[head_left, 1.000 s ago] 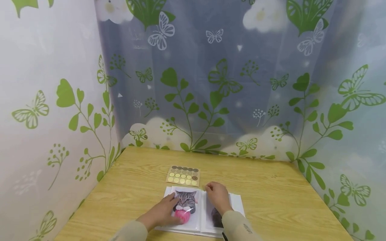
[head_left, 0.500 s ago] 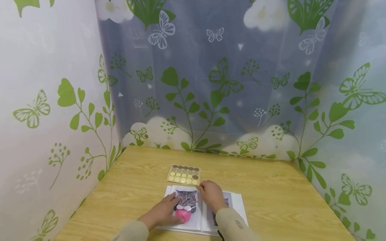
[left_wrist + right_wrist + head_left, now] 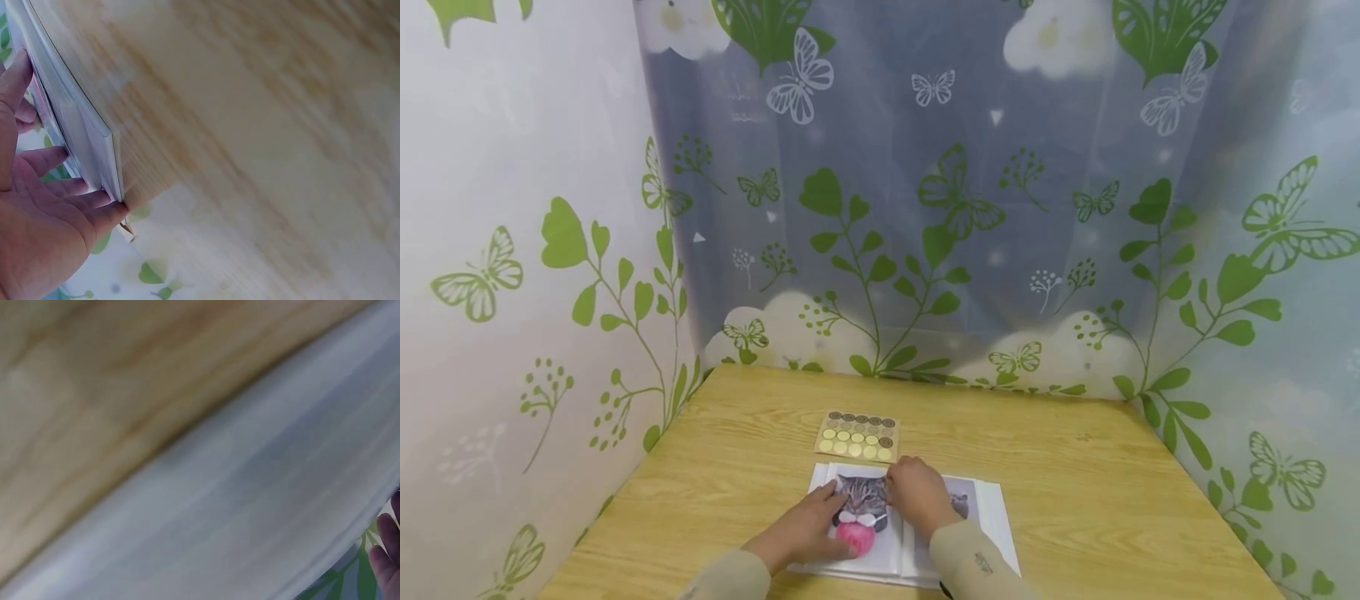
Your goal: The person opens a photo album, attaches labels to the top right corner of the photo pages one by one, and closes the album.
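A photo album (image 3: 996, 517) with white pages lies spread on the table. Its left page carries a picture of a tabby cat (image 3: 862, 493) with a pink ball (image 3: 854, 538) below it. My left hand (image 3: 805, 525) rests on this page, fingers stretched along the picture's left side. In the left wrist view, its fingertips touch the album's edge (image 3: 103, 147). My right hand (image 3: 921, 493) is bent over the middle of the album, fingertips at the cat picture's upper right edge. Whether they pinch anything is hidden. The right page's grey picture (image 3: 959, 500) is partly covered by this hand.
Just beyond the album lies a sheet of round stickers (image 3: 857, 436) in yellow and brown rows. The wood-grain table (image 3: 1075, 467) is bordered by a patterned curtain (image 3: 970, 275) with leaves and butterflies at the back and sides.
My right hand has moved left from the top of the right page to the cat picture's upper right edge, then slightly down. My left hand has stayed in place.
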The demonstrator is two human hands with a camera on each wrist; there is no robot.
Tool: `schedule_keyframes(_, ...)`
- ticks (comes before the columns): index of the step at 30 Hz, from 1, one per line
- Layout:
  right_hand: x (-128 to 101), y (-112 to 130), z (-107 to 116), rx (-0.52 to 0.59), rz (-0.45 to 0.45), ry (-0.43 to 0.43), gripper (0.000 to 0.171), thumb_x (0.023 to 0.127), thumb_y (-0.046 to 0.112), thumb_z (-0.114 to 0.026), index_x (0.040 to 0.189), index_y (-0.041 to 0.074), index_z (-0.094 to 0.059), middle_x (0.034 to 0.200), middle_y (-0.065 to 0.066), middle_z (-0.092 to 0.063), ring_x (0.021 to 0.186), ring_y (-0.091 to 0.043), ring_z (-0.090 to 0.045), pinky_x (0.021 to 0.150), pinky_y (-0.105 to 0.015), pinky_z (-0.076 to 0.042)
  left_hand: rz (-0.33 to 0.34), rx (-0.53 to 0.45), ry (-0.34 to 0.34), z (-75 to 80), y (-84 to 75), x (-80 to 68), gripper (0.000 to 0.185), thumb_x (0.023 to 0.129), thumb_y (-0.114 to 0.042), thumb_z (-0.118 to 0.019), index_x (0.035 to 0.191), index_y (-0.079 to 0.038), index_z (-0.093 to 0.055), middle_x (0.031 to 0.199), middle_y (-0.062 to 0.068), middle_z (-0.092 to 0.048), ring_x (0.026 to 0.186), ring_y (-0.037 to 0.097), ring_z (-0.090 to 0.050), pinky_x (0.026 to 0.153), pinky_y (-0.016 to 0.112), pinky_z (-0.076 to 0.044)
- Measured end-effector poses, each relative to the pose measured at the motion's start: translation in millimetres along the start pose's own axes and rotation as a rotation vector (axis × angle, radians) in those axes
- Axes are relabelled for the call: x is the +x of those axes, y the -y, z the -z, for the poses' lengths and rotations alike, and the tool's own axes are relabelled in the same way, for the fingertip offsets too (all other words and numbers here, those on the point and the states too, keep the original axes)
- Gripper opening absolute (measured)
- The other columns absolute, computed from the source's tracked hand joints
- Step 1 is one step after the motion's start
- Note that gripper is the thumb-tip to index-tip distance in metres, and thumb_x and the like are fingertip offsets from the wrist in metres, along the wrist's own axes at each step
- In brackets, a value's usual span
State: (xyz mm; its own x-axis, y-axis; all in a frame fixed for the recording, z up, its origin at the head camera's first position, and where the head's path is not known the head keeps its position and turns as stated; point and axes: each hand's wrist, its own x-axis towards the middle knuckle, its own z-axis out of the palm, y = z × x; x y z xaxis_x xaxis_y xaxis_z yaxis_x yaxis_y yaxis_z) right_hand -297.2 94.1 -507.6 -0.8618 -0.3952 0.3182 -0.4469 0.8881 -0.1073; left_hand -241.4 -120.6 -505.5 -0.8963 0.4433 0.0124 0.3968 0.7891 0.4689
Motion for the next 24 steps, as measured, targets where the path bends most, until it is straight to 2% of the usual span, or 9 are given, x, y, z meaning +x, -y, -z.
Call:
schedule_keyframes(5, -5, 3, 0, -0.069, 0.04, 0.034, 0.01, 0.091, 0.021, -0.069, 0.089, 0.013, -0.075, 0.076, 0.002, -0.056, 0.07, -0.015, -0.055, 0.068, -0.033, -0.054, -0.005, 0.012, -0.002, -0.9, 2.2, 0.3, 0.089, 0.076, -0.051, -0.08, 0.14, 0.003, -0.051, 0.151, 0.03, -0.035, 0.136, 0.047, -0.038, 0.11, 0.058, -0.034)
schedule_keyframes(8, -11, 4, -1, -0.134, 0.086, 0.027, 0.014, 0.093, 0.022, -0.067, 0.1, 0.013, -0.076, 0.087, -0.002, -0.062, 0.082, -0.019, -0.061, 0.083, -0.038, -0.054, -0.002, 0.015, 0.001, -1.3, 2.7, 1.3, 0.089, 0.076, -0.051, -0.08, 0.14, 0.003, -0.051, 0.151, 0.029, -0.035, 0.136, 0.047, -0.038, 0.11, 0.058, -0.034)
schedule_keyframes(11, -21, 5, -1, -0.156, 0.097, 0.032, 0.025, 0.095, 0.022, -0.064, 0.115, 0.01, -0.072, 0.103, -0.006, -0.065, 0.098, -0.024, -0.063, 0.097, -0.045, -0.05, 0.011, 0.014, 0.004, -1.8, 2.3, 2.3, 0.09, 0.075, -0.051, -0.08, 0.141, 0.002, -0.05, 0.152, 0.028, -0.034, 0.136, 0.046, -0.037, 0.111, 0.058, -0.033)
schedule_keyframes(15, -31, 7, 2, -0.12, 0.081, 0.057, 0.039, 0.095, 0.025, -0.062, 0.131, 0.008, -0.063, 0.118, -0.008, -0.064, 0.113, -0.028, -0.06, 0.103, -0.051, -0.045, 0.019, 0.031, 0.007, -0.5, 1.3, 4.3, 0.09, 0.075, -0.052, -0.08, 0.142, 0.001, -0.051, 0.152, 0.027, -0.034, 0.136, 0.046, -0.038, 0.111, 0.057, -0.034)
schedule_keyframes(19, -36, 8, 8, -0.061, 0.073, 0.081, 0.046, 0.098, 0.031, -0.059, 0.136, 0.005, -0.058, 0.128, -0.012, -0.061, 0.12, -0.032, -0.056, 0.104, -0.057, -0.041, 0.012, 0.029, 0.014, 2.0, -1.0, 4.8, 0.089, 0.076, -0.05, -0.081, 0.141, 0.002, -0.05, 0.152, 0.028, -0.034, 0.136, 0.046, -0.038, 0.111, 0.057, -0.033)
schedule_keyframes(24, -36, 10, 8, 0.016, 0.059, 0.124, 0.053, 0.102, 0.04, -0.049, 0.14, 0.003, -0.053, 0.136, -0.016, -0.056, 0.126, -0.037, -0.051, 0.108, -0.061, -0.035, 0.007, 0.009, 0.005, 1.8, -0.9, 2.1, 0.088, 0.076, -0.047, -0.082, 0.14, 0.005, -0.05, 0.151, 0.03, -0.035, 0.136, 0.047, -0.037, 0.111, 0.058, -0.033)
